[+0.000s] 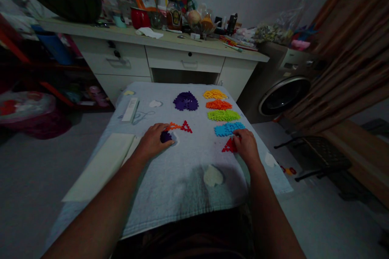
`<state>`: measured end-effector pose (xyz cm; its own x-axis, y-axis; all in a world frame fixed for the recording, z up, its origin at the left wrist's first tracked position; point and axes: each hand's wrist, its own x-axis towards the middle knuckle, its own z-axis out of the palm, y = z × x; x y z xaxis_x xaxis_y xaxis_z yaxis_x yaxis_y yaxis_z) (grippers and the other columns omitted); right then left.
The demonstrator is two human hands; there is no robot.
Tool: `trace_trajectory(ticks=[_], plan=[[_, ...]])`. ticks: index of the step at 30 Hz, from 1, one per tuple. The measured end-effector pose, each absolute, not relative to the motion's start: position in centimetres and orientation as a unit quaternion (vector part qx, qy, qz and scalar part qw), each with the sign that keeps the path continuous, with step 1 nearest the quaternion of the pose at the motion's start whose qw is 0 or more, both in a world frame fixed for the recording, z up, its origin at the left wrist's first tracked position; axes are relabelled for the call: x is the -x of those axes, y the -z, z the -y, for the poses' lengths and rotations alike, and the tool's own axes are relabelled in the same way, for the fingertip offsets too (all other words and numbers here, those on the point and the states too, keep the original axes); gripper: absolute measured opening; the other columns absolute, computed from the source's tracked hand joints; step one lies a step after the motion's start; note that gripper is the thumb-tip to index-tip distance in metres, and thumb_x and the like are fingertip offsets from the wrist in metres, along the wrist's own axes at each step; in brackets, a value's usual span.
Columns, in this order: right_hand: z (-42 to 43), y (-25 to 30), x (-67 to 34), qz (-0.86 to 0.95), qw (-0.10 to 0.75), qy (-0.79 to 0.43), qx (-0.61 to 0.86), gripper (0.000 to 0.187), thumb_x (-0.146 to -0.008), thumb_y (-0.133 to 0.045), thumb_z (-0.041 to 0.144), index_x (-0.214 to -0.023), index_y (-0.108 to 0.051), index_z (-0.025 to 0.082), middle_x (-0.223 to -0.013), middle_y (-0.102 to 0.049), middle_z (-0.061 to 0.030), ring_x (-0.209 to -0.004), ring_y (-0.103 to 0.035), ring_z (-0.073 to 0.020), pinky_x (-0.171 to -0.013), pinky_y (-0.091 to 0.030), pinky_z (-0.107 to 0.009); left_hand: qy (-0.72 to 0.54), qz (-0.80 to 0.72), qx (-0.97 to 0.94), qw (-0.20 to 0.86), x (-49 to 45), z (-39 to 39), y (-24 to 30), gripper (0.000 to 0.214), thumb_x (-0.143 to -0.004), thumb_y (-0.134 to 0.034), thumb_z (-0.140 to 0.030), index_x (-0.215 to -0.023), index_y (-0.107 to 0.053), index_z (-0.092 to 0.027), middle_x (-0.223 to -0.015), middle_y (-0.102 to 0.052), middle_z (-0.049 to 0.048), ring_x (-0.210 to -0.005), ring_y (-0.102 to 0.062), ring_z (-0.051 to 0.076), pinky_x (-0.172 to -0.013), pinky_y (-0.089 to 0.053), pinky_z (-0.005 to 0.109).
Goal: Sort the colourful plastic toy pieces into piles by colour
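Observation:
My left hand [154, 139] rests on the pale blue towel [182, 178] with its fingers curled over a small purple piece [165, 136]. Just beyond it lie an orange strip of pieces [173, 126] and a red triangle piece [186, 127]. My right hand [246, 145] is closed on the red pieces [228, 146] beside the blue pile [228, 128]. Further back are the green pile [223, 115], orange pile [218, 105], yellow pile [214, 94] and purple pile [185, 101]. A white heart-shaped pad [213, 176] lies near me.
A white box [130, 109], scissors [142, 116] and a white sheet [100, 166] sit on the towel's left side. Behind stands a cluttered desk with drawers [182, 58]. A washing machine [284, 89] is at the right, with a dark rack [322, 156] on the floor.

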<state>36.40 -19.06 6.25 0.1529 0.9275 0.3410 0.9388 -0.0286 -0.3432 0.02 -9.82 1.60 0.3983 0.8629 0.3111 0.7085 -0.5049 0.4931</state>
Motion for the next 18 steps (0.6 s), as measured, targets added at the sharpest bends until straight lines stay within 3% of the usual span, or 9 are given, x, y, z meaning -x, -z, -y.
trace_trajectory(ticks=[4, 8, 13, 18], plan=[[17.5, -7.1, -31.8, 0.734, 0.244, -0.048, 0.632, 0.019, -0.089, -0.053, 0.019, -0.101, -0.067, 0.018, -0.103, -0.067, -0.0103, -0.1, -0.057, -0.0248, -0.095, -0.041, -0.039, -0.261, -0.479, -0.828, 0.128, 0.0, 10.0, -1.6, 0.061, -0.075, -0.068, -0.043, -0.13, -0.05, -0.022, -0.126, -0.058, 0.0109, -0.118, -0.053, 0.03, -0.103, -0.041, 0.045], [15.2, -7.1, -26.1, 0.8, 0.151, -0.096, 0.572, 0.021, -0.089, -0.058, 0.021, -0.107, -0.067, 0.017, -0.107, -0.066, -0.011, -0.103, -0.056, -0.0241, -0.096, -0.04, -0.037, -0.256, -0.491, -0.824, 0.122, -0.1, 10.2, -1.7, 0.06, -0.074, -0.065, -0.035, -0.13, -0.051, -0.021, -0.125, -0.059, 0.0107, -0.116, -0.052, 0.03, -0.102, -0.041, 0.045], [12.4, -5.4, -21.6, 0.755, 0.131, -0.053, 0.64, 0.032, -0.09, -0.059, 0.028, -0.12, -0.062, 0.015, -0.112, -0.062, -0.0134, -0.105, -0.054, -0.0252, -0.094, -0.04, -0.036, -0.243, -0.502, -0.821, 0.119, -0.2, 10.4, -1.9, 0.061, -0.074, -0.064, -0.035, -0.131, -0.051, -0.017, -0.123, -0.059, 0.0118, -0.113, -0.053, 0.03, -0.101, -0.042, 0.043], [11.3, -3.6, -21.1, 0.731, 0.143, -0.045, 0.666, 0.034, -0.093, -0.053, 0.022, -0.126, -0.059, 0.016, -0.114, -0.061, -0.0132, -0.106, -0.053, -0.0245, -0.095, -0.039, -0.035, -0.245, -0.501, -0.821, 0.124, -0.1, 10.3, -2.0, 0.057, -0.075, -0.063, -0.033, -0.129, -0.052, -0.02, -0.122, -0.06, 0.01, -0.111, -0.053, 0.029, -0.1, -0.042, 0.043]])
